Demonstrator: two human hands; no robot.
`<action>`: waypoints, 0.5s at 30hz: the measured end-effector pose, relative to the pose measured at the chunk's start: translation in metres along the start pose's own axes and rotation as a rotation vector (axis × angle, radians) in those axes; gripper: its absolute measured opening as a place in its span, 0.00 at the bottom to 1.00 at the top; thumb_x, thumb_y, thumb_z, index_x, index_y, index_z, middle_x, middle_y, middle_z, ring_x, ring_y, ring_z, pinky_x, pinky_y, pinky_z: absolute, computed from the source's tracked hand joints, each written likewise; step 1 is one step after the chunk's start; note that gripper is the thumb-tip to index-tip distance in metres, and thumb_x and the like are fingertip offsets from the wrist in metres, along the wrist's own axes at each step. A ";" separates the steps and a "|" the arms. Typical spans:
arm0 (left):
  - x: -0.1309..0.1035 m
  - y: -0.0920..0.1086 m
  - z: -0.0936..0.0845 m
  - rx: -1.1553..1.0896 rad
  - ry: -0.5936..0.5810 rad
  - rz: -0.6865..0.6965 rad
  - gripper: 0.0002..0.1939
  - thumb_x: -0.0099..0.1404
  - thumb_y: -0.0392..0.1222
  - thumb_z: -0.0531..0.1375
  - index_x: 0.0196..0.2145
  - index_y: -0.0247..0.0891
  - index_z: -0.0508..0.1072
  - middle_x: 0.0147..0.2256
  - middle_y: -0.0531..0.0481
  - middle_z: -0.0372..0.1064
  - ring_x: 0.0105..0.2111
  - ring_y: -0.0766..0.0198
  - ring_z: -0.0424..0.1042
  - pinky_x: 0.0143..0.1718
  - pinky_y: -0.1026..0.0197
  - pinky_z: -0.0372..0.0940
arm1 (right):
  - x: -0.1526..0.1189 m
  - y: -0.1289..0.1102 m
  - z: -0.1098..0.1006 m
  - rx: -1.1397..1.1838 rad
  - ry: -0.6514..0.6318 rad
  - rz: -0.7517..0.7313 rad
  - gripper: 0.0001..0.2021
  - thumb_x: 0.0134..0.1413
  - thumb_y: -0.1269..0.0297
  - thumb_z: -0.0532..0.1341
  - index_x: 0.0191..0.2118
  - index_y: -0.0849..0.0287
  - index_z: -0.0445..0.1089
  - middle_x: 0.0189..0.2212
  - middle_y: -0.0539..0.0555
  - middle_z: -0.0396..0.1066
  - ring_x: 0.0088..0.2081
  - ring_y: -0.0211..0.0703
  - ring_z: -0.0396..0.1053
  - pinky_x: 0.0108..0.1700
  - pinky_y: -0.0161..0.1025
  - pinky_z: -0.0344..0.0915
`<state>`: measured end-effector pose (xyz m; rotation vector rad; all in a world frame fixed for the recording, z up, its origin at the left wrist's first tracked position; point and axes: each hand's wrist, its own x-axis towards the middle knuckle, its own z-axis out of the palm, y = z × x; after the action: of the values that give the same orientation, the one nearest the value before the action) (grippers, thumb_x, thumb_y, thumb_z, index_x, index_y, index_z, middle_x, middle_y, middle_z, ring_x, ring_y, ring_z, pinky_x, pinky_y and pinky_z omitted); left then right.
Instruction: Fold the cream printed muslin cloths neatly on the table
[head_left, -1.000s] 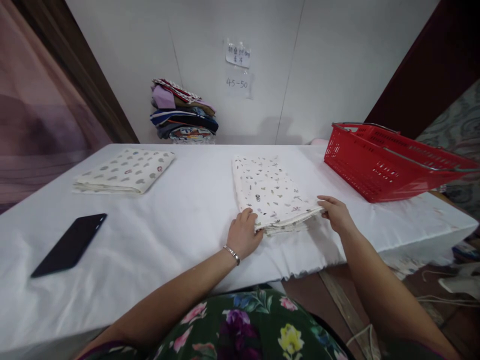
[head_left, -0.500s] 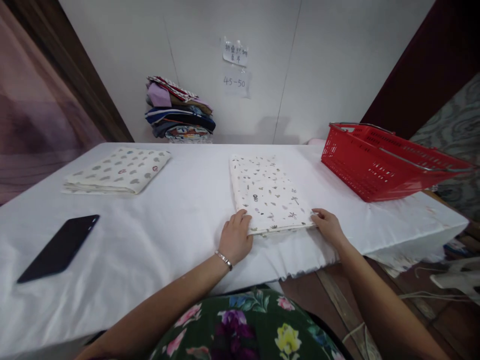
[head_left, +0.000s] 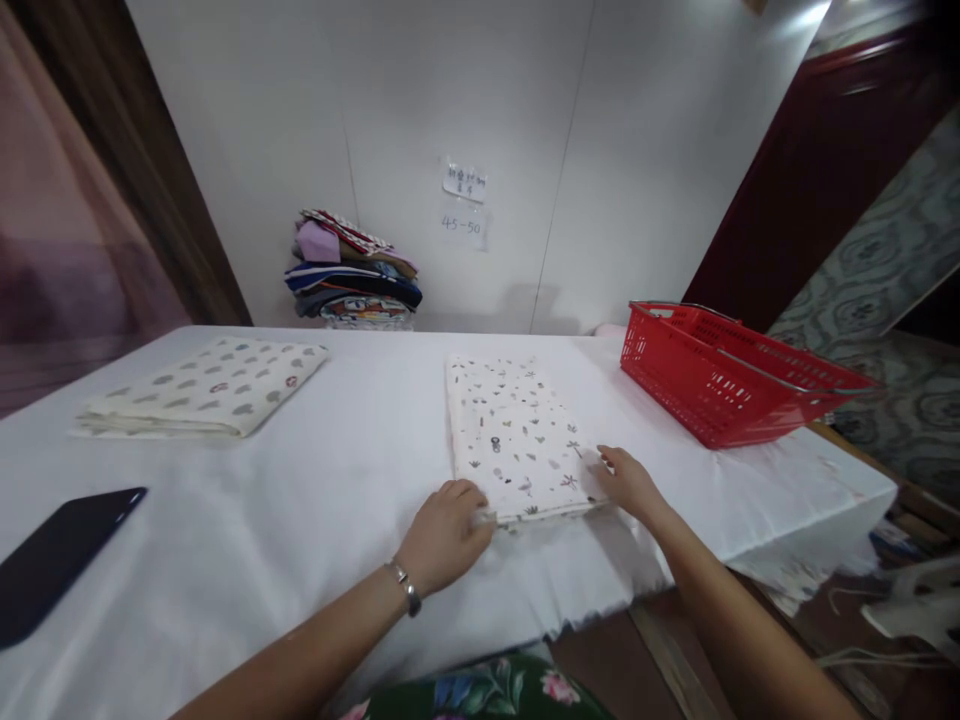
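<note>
A folded white cloth [head_left: 514,440] with small leaf and plant prints lies flat on the white-covered table, its doubled edge toward me. At its near left corner, my left hand [head_left: 448,535] is closed, thumb and fingers pinching the fabric; a silver bracelet circles that wrist. My right hand [head_left: 630,484] is at the near right corner, bent fingertips closed on the side edge. Part of that corner is hidden behind the fingers. To the left lies another folded cloth [head_left: 217,380], cream with grey cloud-like prints.
A red plastic basket [head_left: 720,385] with metal handles stands on the right of the table [head_left: 337,480]. On the left lies a dark phone or tablet [head_left: 64,550]. Folded fabrics [head_left: 356,270] are stacked against the back wall, near paper signs [head_left: 463,205].
The view has tilted up and shifted slightly, so everything sits lower in the picture. Both hands stay at the near corners; the right one has slid slightly along the side edge.
</note>
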<state>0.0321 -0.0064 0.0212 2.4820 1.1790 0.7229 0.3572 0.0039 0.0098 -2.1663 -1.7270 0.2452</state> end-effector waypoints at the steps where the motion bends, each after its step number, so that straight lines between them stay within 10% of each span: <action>1: 0.005 -0.001 -0.002 -0.006 0.043 0.009 0.09 0.59 0.43 0.55 0.37 0.40 0.69 0.41 0.48 0.66 0.43 0.59 0.64 0.45 0.54 0.61 | 0.006 -0.009 0.001 -0.029 0.009 -0.021 0.22 0.52 0.62 0.53 0.53 0.62 0.63 0.47 0.59 0.66 0.45 0.45 0.64 0.46 0.36 0.57; 6: 0.033 -0.014 0.009 0.077 0.049 0.058 0.22 0.63 0.49 0.51 0.52 0.38 0.64 0.58 0.44 0.53 0.59 0.54 0.48 0.58 0.48 0.47 | 0.042 -0.038 0.010 -0.156 0.022 -0.007 0.21 0.57 0.59 0.49 0.52 0.64 0.62 0.47 0.63 0.65 0.48 0.49 0.63 0.46 0.38 0.56; 15: 0.033 -0.029 0.036 0.030 -0.149 -0.058 0.25 0.62 0.56 0.51 0.52 0.41 0.65 0.59 0.44 0.53 0.61 0.53 0.44 0.60 0.44 0.40 | 0.077 -0.036 0.019 -0.209 -0.072 0.105 0.16 0.53 0.55 0.54 0.39 0.63 0.67 0.38 0.61 0.70 0.38 0.47 0.68 0.33 0.36 0.57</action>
<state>0.0516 0.0359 -0.0116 2.4661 1.2089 0.4985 0.3360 0.0882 0.0124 -2.4292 -1.7494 0.1782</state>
